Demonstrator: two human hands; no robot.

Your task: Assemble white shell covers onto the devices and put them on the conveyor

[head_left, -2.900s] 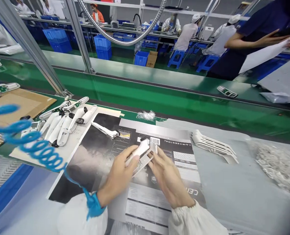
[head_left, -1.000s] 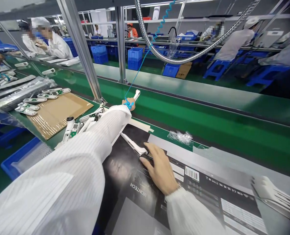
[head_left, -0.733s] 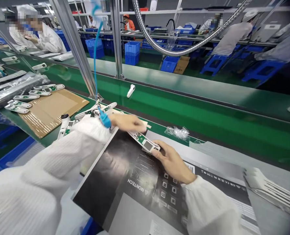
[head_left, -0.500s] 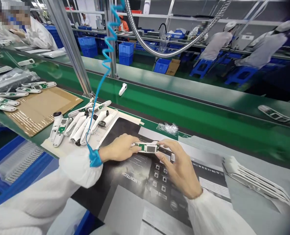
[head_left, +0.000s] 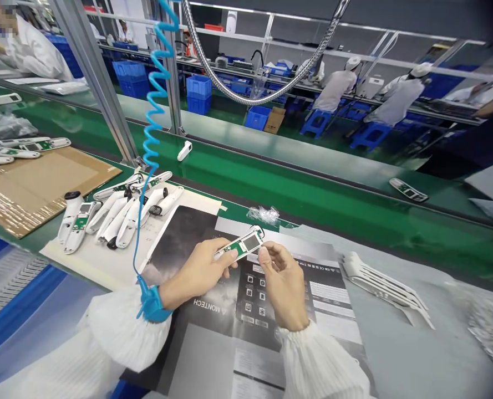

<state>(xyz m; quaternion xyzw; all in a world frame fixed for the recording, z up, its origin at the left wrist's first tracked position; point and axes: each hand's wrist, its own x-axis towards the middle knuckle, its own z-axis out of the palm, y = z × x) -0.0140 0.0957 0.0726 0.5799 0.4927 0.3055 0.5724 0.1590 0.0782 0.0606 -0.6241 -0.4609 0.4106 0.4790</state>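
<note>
My left hand is closed around the lower end of a white handheld device housing, with its thumb on the face. The open housing shows a green circuit board and a grey display, and it is tilted with its far end up to the right. My right hand is closed at the housing's right edge, thumb and curled fingers at the display end. Whether anything small sits between those fingers is hidden. Below both hands lies a dark printed sheet. A blue wrist strap with a coiled cord circles my left wrist.
Several similar white housings lie in a pile at left, beside a cardboard sheet. Clear plastic bits lie behind my hands. Stacked white shell parts rest at right. A green conveyor belt runs behind, and a metal hose hangs above.
The housing has turned from nearly level to tilted, its display end raised. My left hand has rolled with it, and my right fingers have curled in. The camera view has shifted right.
</note>
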